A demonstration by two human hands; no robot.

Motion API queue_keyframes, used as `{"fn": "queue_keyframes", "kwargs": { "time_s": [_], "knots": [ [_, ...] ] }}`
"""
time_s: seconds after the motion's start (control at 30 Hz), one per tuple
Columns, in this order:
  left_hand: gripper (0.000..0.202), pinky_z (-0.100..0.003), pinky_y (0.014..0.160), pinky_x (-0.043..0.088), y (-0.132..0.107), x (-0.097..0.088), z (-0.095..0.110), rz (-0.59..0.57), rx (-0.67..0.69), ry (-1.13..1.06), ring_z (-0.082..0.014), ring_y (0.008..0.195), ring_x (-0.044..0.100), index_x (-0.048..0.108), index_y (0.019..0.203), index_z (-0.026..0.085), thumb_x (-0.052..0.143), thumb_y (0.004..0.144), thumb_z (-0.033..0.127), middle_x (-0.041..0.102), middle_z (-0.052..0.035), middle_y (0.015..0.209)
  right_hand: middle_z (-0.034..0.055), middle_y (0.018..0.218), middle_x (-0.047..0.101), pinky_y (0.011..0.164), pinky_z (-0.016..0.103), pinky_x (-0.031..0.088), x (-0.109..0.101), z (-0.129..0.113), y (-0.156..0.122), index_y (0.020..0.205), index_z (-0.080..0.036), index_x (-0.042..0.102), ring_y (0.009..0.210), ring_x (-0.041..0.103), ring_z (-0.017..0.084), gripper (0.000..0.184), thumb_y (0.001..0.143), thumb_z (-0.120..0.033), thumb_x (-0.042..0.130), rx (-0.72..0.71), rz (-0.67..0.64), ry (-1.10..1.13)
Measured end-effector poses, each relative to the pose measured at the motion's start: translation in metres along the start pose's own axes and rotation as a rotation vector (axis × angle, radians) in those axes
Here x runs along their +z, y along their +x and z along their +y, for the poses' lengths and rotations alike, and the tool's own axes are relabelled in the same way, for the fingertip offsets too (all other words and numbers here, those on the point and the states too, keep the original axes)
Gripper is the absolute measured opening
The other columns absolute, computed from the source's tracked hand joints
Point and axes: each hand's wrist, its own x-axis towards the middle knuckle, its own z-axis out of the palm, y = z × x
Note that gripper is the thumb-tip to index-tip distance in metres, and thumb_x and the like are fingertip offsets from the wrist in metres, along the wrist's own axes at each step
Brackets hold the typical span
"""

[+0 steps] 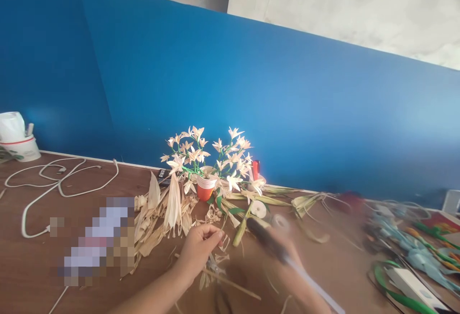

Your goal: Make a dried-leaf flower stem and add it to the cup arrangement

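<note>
My left hand (199, 247) is closed in a pinch near the middle of the table, with a thin pale husk strip (226, 242) at its fingertips. To its right, my right hand (287, 247) is smeared by motion but wrapped around what looks like a black glue gun (268, 240). A pale stick (316, 287) runs back from that tool past the wrist. Beyond both hands, cream husk flowers (196, 153) on green stems fan out around stacked red-and-white paper cups (206, 188). Dried corn husks (174, 206) are heaped left of the cups.
A white tape roll (258, 209) lies among green husk stalks (240, 230). White cables (53, 180) loop across the left side, near a white tub (21, 149). Ribbons (413, 242) and a white box (413, 287) crowd the right. A blue panel (251, 89) rises behind the table.
</note>
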Motion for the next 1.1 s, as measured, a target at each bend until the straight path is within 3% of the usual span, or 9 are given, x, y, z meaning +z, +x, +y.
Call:
{"fn": "queue_keyframes", "kwargs": {
  "time_s": [0.1, 0.23, 0.63, 1.1],
  "knots": [
    [0.027, -0.027, 0.063, 0.038, 0.003, 0.0, -0.005, -0.011, 0.015, -0.024, -0.0175, 0.062, 0.052, 0.063, 0.061, 0.017, 0.056, 0.07, 0.041, 0.061, -0.0008, 0.06, 0.0009, 0.063, 0.054, 0.053, 0.025, 0.039, 0.026, -0.018, 0.002, 0.064, -0.018, 0.057, 0.058, 0.049, 0.015, 0.025, 0.079, -0.038, 0.059, -0.045, -0.053, -0.011],
    [0.027, -0.027, 0.06, 0.038, 0.005, 0.001, -0.009, -0.022, 0.021, -0.056, -0.0169, 0.059, 0.053, 0.064, 0.063, 0.016, 0.056, 0.071, 0.041, 0.06, -0.0006, 0.059, 0.0009, 0.063, 0.054, 0.053, 0.025, 0.039, 0.042, -0.023, 0.004, 0.06, -0.017, 0.055, 0.058, 0.049, 0.014, 0.029, 0.078, -0.039, 0.061, -0.072, -0.031, 0.007],
    [0.028, -0.025, 0.054, 0.032, 0.002, 0.001, -0.008, -0.009, 0.009, -0.036, -0.0136, 0.054, 0.044, 0.064, 0.061, 0.016, 0.057, 0.071, 0.042, 0.056, 0.0008, 0.055, 0.0022, 0.064, 0.057, 0.054, 0.024, 0.041, 0.043, -0.02, 0.003, 0.063, -0.016, 0.062, 0.056, 0.05, 0.013, 0.033, 0.081, -0.043, 0.058, -0.063, -0.055, -0.016],
    [0.028, -0.025, 0.057, 0.035, 0.0, 0.001, -0.003, -0.009, 0.009, -0.021, -0.0152, 0.057, 0.049, 0.065, 0.063, 0.016, 0.054, 0.072, 0.04, 0.06, -0.0003, 0.058, 0.0026, 0.064, 0.057, 0.053, 0.025, 0.043, 0.043, -0.019, 0.003, 0.061, -0.016, 0.062, 0.056, 0.05, 0.013, 0.034, 0.081, -0.044, 0.058, -0.072, -0.055, -0.005]
  ]
}}
